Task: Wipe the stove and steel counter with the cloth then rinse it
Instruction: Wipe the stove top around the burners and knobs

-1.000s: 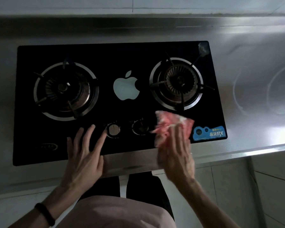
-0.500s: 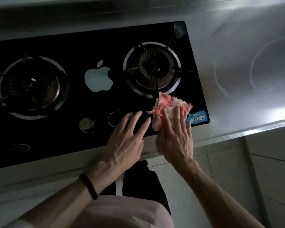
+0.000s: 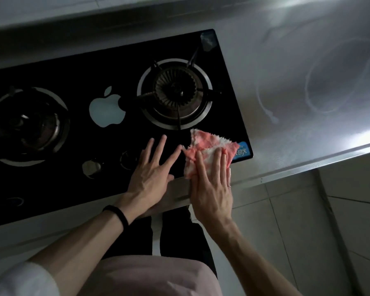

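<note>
A black glass stove [image 3: 107, 67] with two burners is set into the steel counter [image 3: 308, 60]. A pink and white cloth [image 3: 209, 146] lies on the stove's front right corner, below the right burner [image 3: 175, 92]. My right hand [image 3: 212, 186] presses flat on the cloth, fingers spread over it. My left hand [image 3: 152, 174] rests flat and open on the stove glass just left of the cloth, beside the knobs [image 3: 92, 167]. A black band circles my left wrist.
The left burner [image 3: 28, 127] sits at the stove's left side. Ring-shaped smears [image 3: 329, 86] mark the steel counter to the right. A blue sticker [image 3: 241, 151] shows at the stove corner. Tiled cabinet fronts [image 3: 308, 231] lie below the counter edge.
My left hand has moved right along the stove front to sit beside the cloth. The cloth and my right hand have shifted toward the stove's front right corner. The view has swung left.
</note>
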Demonstrator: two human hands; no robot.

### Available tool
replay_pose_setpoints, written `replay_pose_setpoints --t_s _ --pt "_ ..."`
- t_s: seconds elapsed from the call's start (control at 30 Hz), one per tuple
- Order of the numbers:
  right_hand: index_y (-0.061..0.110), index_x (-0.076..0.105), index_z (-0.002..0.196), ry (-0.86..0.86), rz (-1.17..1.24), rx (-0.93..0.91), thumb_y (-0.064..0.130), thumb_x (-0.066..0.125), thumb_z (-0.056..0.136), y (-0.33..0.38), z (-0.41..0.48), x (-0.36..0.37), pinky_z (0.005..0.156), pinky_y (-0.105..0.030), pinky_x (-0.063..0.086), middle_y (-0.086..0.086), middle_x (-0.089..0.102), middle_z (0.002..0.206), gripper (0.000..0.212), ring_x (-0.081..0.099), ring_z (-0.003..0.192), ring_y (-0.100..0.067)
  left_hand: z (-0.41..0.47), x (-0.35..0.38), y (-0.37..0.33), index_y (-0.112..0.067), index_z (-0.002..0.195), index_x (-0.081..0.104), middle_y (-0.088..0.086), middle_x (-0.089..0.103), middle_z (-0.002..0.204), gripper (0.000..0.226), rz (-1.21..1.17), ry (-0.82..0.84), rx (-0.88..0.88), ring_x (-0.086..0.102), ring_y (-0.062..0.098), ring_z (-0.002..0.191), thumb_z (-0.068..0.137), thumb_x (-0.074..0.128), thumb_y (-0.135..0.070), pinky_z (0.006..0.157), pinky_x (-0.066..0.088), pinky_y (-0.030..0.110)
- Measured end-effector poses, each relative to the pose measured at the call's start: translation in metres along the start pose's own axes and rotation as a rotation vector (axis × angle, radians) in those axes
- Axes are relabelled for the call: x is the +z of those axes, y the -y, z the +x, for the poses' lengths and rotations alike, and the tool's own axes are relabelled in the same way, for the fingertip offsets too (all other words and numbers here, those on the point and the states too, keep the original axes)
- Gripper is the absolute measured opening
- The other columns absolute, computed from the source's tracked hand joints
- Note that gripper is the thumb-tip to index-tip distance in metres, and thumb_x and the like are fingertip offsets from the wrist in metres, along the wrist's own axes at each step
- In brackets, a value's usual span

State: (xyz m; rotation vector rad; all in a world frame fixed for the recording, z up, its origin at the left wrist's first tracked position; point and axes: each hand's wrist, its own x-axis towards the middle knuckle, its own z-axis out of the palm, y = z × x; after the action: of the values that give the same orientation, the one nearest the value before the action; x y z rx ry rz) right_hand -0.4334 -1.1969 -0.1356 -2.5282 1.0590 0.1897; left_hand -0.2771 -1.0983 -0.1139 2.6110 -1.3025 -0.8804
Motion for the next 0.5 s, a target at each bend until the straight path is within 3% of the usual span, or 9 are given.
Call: replay_pose_setpoints --t_s 0.13,0.23,0.37,0.5 --pt "0.037 0.009 0.167 0.002 -0.048 -0.011 0.047 0.024 0.113 -0.032 0.021 -0.020 0.131 -0.050 0.002 -0.012 -0.005 0.175 0.057 -0.008 0.162 -0.031 0.003 -0.003 -0.001 -0.045 0.165 0.003 -0.002 -0.024 0.173 0.091 -0.013 0.014 -0.015 -0.020 0.030 0.161 0.101 0.065 -0.027 0.129 0.025 0.054" --pt "0.036 0.006 0.167 -0.010 -0.009 0.133 0.041 0.025 0.111 -0.057 0.048 -0.037 0.131 -0.056 0.003 -0.017 -0.006 0.175 0.060 -0.010 0.162 -0.033 0.004 -0.002 -0.002 -0.044 0.166 0.003 0.000 -0.023 0.174 0.092 0.013 0.020 -0.020 -0.019 0.032 0.161 0.101 0.065 -0.027 0.127 0.029 0.054" --pt "0.040 -0.003 0.166 0.028 0.073 0.277 0.052 0.011 0.104 -0.072 0.068 -0.059 0.130 -0.056 -0.002 -0.018 -0.010 0.174 0.065 -0.012 0.161 -0.035 0.005 0.000 -0.002 -0.044 0.166 0.003 0.000 -0.023 0.173 0.092 0.001 0.016 -0.022 -0.020 0.032 0.160 0.101 0.066 -0.024 0.127 0.029 0.056" --pt "0.034 -0.003 0.168 -0.045 0.118 0.262 0.035 0.028 0.111 -0.036 0.033 -0.035 0.131 -0.057 -0.001 -0.017 -0.016 0.173 0.064 -0.021 0.160 -0.033 0.005 0.002 -0.001 -0.045 0.165 0.000 0.001 -0.024 0.173 0.092 0.032 0.021 -0.019 -0.018 0.033 0.160 0.102 0.064 -0.026 0.127 0.029 0.054"
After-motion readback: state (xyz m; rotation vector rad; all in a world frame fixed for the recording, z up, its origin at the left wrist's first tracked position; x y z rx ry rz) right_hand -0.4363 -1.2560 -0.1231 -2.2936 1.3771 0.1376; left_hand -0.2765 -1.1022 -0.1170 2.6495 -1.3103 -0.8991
